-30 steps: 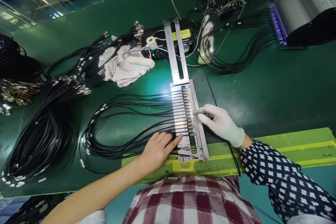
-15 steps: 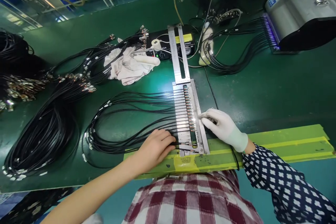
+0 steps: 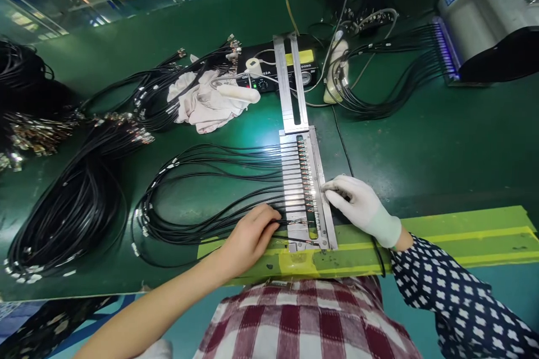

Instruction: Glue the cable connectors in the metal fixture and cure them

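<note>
A slotted metal jig (image 3: 295, 188) lies on the bench with several black cables (image 3: 256, 151) side by side in its slots, their metal-tipped ends lined up near its right side. My bare left hand (image 3: 252, 235) is at the jig's lower left, thumb and fingers closed on a black cable whose end lies over the lower slots. Another cable crosses the jig's bottom end. My right hand (image 3: 362, 205), in a white glove, has its thumb and forefinger closed against the jig's right edge; the other fingers curl beneath and are partly hidden.
A slotted metal bar (image 3: 286, 87) reaches from the jig over a black control box (image 3: 263, 83). Left are a pinkish cloth (image 3: 204, 109) and a large cable bundle (image 3: 80, 213). At right stands a silver machine (image 3: 492, 17) with purple light. Yellow-green tape (image 3: 463, 235) covers the bench's front edge.
My left hand has shifted slightly, its fingers drawn closer together, and the cable end has moved a little up the jig. My right hand stays at the jig's edge. The view has shifted slightly.
</note>
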A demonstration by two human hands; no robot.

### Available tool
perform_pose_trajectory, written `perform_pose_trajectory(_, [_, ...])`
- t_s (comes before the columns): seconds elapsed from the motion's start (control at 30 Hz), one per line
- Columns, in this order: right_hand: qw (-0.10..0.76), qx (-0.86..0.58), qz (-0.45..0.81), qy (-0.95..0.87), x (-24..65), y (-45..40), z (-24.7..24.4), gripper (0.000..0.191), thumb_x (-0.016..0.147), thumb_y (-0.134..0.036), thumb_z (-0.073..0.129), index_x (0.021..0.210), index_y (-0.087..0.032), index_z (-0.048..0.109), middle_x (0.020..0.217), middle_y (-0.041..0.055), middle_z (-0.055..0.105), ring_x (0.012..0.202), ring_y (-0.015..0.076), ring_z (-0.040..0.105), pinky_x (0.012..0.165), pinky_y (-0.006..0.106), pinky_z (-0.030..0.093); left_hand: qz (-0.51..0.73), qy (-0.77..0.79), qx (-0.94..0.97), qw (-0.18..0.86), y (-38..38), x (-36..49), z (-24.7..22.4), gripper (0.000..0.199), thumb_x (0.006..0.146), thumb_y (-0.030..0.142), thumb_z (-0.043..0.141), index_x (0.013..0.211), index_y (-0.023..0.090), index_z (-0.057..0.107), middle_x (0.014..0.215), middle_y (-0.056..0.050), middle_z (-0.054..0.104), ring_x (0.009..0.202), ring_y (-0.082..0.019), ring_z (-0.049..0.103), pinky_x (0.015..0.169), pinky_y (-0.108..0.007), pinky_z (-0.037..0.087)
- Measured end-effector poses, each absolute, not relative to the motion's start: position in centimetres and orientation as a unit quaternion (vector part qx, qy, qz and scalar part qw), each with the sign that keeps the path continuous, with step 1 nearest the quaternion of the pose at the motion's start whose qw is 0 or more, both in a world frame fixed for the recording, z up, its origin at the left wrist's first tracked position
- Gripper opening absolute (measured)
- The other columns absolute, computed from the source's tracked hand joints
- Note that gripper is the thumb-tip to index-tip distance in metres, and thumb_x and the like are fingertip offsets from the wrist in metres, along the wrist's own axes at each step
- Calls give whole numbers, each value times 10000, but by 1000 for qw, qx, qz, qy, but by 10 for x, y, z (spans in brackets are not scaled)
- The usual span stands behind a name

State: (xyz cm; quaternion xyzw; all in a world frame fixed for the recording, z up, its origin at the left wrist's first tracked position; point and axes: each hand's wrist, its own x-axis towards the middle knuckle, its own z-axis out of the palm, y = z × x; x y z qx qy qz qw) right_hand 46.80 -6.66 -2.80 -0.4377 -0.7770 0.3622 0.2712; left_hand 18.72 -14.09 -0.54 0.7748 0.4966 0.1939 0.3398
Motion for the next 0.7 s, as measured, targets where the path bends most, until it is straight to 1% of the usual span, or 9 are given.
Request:
perform_pose_trajectory(0.07, [268,-439,365,-776,468,-66,-28,153,983,-270,515,959,-235,662,904,26,664,864,217,619,759,347,479,191,475,802,309,-140,191,-11,196,968,136,446,1118,167,567,1014,-83,606,944,-169,575,846,-297,493])
perform_pose_trajectory(0.13, [265,-440,369,-775,468,-66,-28,150,983,-269,517,963,-233,661,899,25,659,862,215,614,760,347,476,189,456,816,302,-138,194,-15,217,968,141,458,1146,171,579,1028,-88,626,956,-174,590,854,-303,503])
perform_pose_trajectory(0.3, [266,-438,372,-774,467,-66,-26,151,985,-263,515,951,-229,658,887,21,654,863,211,611,754,344,474,201,441,801,352,-136,194,-12,196,973,151,475,1111,183,611,984,-53,692,894,-133,652,804,-233,529])
perform_pose_trajectory(0.37, [266,-437,372,-774,467,-66,-26,150,986,-266,515,958,-230,658,891,23,656,865,212,612,760,346,475,197,438,818,315,-136,194,-10,238,979,141,442,1154,164,601,950,-60,694,844,-133,659,762,-230,535])
perform_pose_trajectory(0.4, [266,-437,372,-775,468,-66,-26,149,987,-267,516,965,-231,659,897,25,657,868,214,613,766,348,476,189,433,835,283,-135,195,-10,265,979,133,423,1178,153,595,907,-59,687,788,-133,652,712,-228,533])
perform_pose_trajectory(0.47, [266,-436,370,-776,468,-66,-27,148,987,-270,518,973,-231,661,904,30,659,871,216,614,768,349,478,166,417,868,212,-135,196,-10,311,970,115,390,1202,138,594,800,-43,652,652,-129,608,589,-225,497])
perform_pose_trajectory(0.53, [267,-437,366,-777,468,-67,-26,150,987,-270,518,976,-229,663,902,33,660,868,219,613,762,351,478,148,402,891,153,-134,197,-11,336,954,99,371,1195,131,603,738,-29,620,573,-133,560,515,-234,453])
perform_pose_trajectory(0.63, [264,-438,368,-776,468,-66,-25,156,989,-264,513,987,-229,665,897,33,659,861,216,612,751,348,479,136,390,904,110,-132,199,-11,350,936,82,364,1181,123,611,717,-24,607,540,-141,535,489,-251,427])
perform_pose_trajectory(0.7, [263,-439,369,-776,468,-66,-25,157,988,-261,513,987,-229,667,892,33,659,852,215,611,747,348,478,134,388,904,117,-129,201,-10,344,938,85,368,1178,124,612,721,-24,608,549,-139,541,491,-248,422])
